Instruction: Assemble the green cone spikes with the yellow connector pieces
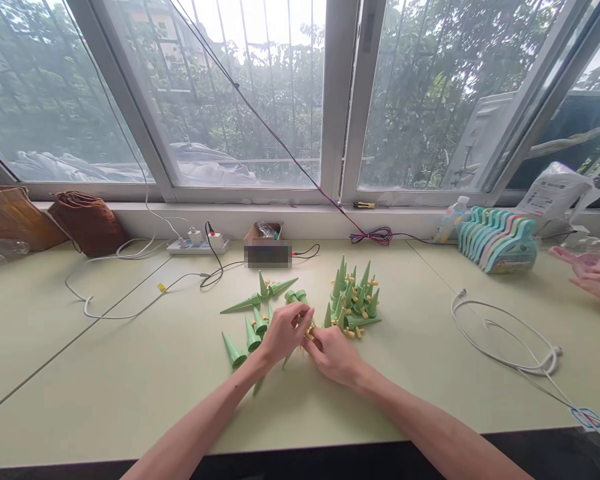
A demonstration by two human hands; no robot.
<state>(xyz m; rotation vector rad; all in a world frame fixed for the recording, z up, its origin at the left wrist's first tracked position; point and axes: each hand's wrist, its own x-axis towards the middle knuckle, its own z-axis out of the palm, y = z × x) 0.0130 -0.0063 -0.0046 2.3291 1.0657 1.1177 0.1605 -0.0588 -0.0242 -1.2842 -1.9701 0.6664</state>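
My left hand (284, 332) and my right hand (333, 353) meet over the middle of the pale green table (130, 373). Both have their fingers pinched together on a green cone-shaped spike with a small yellow part (309, 331); the spike's tip (287, 361) pokes out below my left hand. Loose green spikes (253, 327) lie flat to the left of my hands. A pile of green spikes with yellow parts (353, 300) stands just behind my right hand.
A power strip (198, 246) with cables, a small cardboard box (266, 235) and a brown pouch (87, 221) sit along the window sill. Stacked pastel plastic items (497, 239) stand at the right. A white cable (500, 333) loops nearby. Another person's hand (594, 275) shows at the right edge.
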